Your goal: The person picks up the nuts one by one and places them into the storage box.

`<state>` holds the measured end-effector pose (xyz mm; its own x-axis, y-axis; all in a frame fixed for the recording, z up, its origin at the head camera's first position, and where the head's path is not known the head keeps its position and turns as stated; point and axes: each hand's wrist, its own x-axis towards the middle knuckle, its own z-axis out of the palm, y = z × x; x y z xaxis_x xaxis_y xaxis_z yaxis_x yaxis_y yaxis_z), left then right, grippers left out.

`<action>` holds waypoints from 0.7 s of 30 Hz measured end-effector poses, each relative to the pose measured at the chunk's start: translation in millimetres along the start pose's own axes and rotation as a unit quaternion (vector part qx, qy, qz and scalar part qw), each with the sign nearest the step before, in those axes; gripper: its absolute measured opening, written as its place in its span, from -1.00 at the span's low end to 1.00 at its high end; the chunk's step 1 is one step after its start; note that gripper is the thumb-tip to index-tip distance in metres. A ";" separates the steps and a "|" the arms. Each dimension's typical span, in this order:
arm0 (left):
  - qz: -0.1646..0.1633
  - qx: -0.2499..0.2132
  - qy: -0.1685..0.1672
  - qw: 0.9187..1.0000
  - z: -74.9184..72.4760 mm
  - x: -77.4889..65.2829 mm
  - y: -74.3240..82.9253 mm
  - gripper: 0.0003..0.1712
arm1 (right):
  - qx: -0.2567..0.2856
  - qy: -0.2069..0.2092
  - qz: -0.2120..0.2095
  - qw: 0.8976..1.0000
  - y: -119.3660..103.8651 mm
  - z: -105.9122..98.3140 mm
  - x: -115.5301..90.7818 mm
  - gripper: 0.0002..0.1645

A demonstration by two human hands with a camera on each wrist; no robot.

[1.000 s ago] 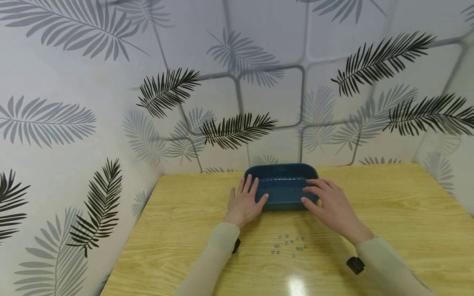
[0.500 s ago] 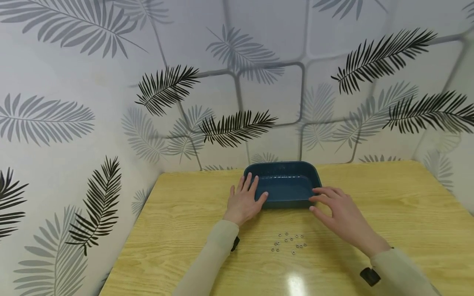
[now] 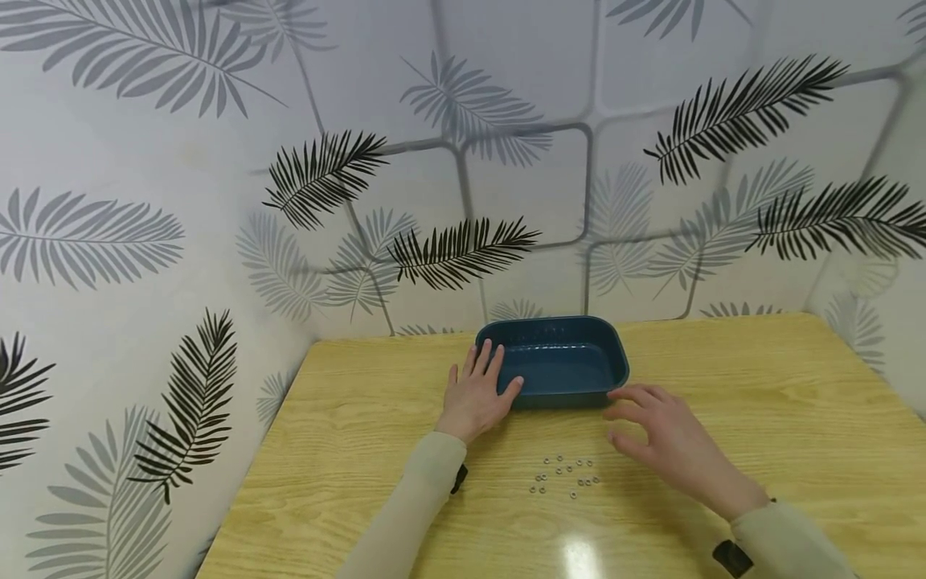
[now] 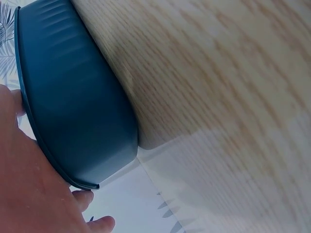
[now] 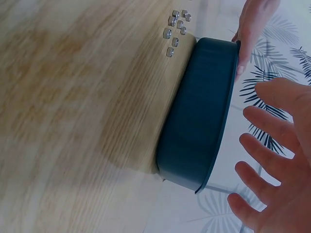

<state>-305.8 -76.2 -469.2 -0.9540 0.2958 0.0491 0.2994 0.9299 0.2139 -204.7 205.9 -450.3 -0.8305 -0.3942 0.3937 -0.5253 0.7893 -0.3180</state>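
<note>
A dark blue rectangular tray [image 3: 557,400] stands at the back of the wooden table against the wall. My left hand [image 3: 473,402] rests on its left end, fingers spread over the rim; the left wrist view shows the tray's outer wall [image 4: 77,97] beside the hand [image 4: 34,174]. Off the tray's front right corner, my right hand [image 3: 661,430] holds nothing, its fingers slightly bent. In the right wrist view, the spread fingers of that hand [image 5: 284,160] are apart from the tray [image 5: 199,111]. Several small metal nuts [image 3: 569,469] lie scattered in front of the tray.
The wooden table [image 3: 347,450] reaches to a wall [image 3: 405,305] with a leaf pattern close behind the tray. A wall also runs along the table's left side. Bare tabletop shows on both sides of the tray.
My right hand has come off the tray's right end and moved right and toward me. The left hand stays on the tray, and the nuts lie as before.
</note>
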 end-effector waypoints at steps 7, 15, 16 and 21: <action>-0.001 0.002 0.002 1.000 -0.2 0.8 0.8 -0.14 | -0.011 -0.025 0.005 1.000 -1.1 8.3 -3.8 -0.80; -0.002 0.002 0.001 1.000 -0.4 0.4 1.1 -0.15 | -0.015 -0.030 -0.013 0.999 0.6 21.1 -5.9 -0.76; -0.002 0.001 0.001 1.000 -0.4 0.3 1.1 -0.15 | -0.014 -0.033 -0.014 0.999 0.5 22.4 -6.1 -0.76; -0.002 -0.001 0.002 1.000 -0.1 -0.3 0.9 -0.15 | -0.017 -0.047 -0.011 0.999 0.4 28.2 -7.1 -0.75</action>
<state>-305.2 -75.5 -468.9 -0.9554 0.2905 0.0523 0.2948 0.9307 0.2167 -204.2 195.7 -477.5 -0.8334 -0.4532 0.3162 -0.5384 0.7948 -0.2799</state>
